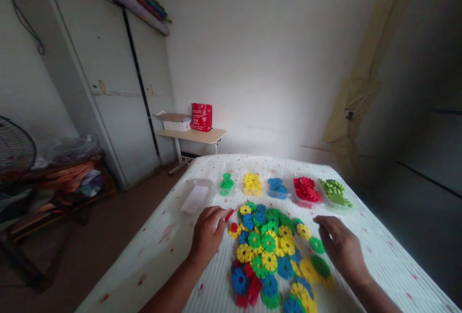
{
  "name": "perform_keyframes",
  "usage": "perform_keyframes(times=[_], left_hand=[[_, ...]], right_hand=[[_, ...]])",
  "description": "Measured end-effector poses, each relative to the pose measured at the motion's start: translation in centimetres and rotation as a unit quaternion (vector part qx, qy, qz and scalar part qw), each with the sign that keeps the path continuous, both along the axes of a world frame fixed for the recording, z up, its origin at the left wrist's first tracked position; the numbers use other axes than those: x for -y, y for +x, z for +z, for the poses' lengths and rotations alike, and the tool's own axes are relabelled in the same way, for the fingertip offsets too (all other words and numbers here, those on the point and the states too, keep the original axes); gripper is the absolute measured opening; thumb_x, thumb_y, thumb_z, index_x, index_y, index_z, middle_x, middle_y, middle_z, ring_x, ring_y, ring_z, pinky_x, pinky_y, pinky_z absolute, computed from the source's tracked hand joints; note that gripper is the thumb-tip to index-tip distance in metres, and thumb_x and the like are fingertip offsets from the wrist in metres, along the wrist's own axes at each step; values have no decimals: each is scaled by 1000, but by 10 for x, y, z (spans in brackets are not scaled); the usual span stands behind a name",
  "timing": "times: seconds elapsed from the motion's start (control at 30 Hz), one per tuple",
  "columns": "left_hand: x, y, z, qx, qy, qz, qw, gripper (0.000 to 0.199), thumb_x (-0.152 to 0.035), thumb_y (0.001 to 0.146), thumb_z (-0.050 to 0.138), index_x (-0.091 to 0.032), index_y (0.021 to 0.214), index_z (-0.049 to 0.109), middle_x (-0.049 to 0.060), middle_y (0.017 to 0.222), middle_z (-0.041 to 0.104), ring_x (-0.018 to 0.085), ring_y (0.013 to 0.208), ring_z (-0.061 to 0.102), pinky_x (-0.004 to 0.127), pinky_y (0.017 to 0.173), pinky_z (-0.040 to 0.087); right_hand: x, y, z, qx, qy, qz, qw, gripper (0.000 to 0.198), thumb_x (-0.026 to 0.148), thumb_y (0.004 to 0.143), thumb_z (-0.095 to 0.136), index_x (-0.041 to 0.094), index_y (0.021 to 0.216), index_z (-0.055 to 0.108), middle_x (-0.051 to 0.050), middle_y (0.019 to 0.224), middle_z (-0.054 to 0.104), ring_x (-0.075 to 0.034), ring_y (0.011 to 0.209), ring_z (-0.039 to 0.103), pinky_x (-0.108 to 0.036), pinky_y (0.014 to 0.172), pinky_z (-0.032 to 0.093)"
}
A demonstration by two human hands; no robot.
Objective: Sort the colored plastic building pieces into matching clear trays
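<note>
Reaching beside the plastic discs (269, 242) on the table (155, 250), your left hand (207, 233) is at a red piece (230, 215), pinched or not I cannot tell; your right hand (340, 243) hovers, grip loosely spread

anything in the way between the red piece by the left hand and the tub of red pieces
Yes, low down: the far edge of the disc pile, including a yellow disc, lies across the straight line from the red piece to the tub. Above the pile, nothing visible blocks it.
</note>
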State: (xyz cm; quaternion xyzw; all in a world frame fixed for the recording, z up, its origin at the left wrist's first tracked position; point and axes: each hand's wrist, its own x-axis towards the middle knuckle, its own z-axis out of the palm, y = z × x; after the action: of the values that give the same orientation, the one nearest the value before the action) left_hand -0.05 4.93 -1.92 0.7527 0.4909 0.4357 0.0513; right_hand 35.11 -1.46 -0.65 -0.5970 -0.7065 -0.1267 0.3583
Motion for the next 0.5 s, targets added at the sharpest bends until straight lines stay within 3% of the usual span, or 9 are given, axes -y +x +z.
perform_keyframes(times=[0.1, 0.2, 0.33, 0.5], left_hand=[[-12, 19, -8, 24, -44, 22, 998, 31, -9, 75, 42, -20, 94, 65, 6, 96, 66, 18, 94, 58, 35, 87, 46], [-21, 25, -15, 8, -100, 50, 994, 29, -10, 73, 45, -16, 93, 66, 8, 93, 65, 19, 89, 59, 34, 83, 46], [-27, 25, -18, -12, -156, 51, 986, 26, -10, 71, 49, -16, 89, 67, 6, 87, 65, 16, 82, 59, 27, 76, 45], [-30, 26, -19, -22, -174, 58, 983, 16, -6, 67, 51, -14, 67, 65, 4, 75, 62, 13, 74, 56, 22, 70, 41]], right_hand=[[3, 27, -21, -40, 9, -80, 996, 26, 31, 80, 40, 21, 82, 64, -8, 81, 69, -21, 73, 65, -33, 66, 52], [2, 40, -32, -78, 0, -117, 990, 28, 36, 79, 40, 21, 81, 64, -7, 80, 70, -22, 72, 66, -33, 64, 53], [-2, 37, -34, -81, -15, -107, 991, 28, 35, 80, 40, 20, 80, 63, -6, 78, 70, -19, 70, 66, -30, 62, 53], [-6, 12, -27, -15, 38, -44, 998, 26, 27, 81, 40, 18, 81, 64, -7, 77, 68, -17, 69, 64, -27, 61, 52]])
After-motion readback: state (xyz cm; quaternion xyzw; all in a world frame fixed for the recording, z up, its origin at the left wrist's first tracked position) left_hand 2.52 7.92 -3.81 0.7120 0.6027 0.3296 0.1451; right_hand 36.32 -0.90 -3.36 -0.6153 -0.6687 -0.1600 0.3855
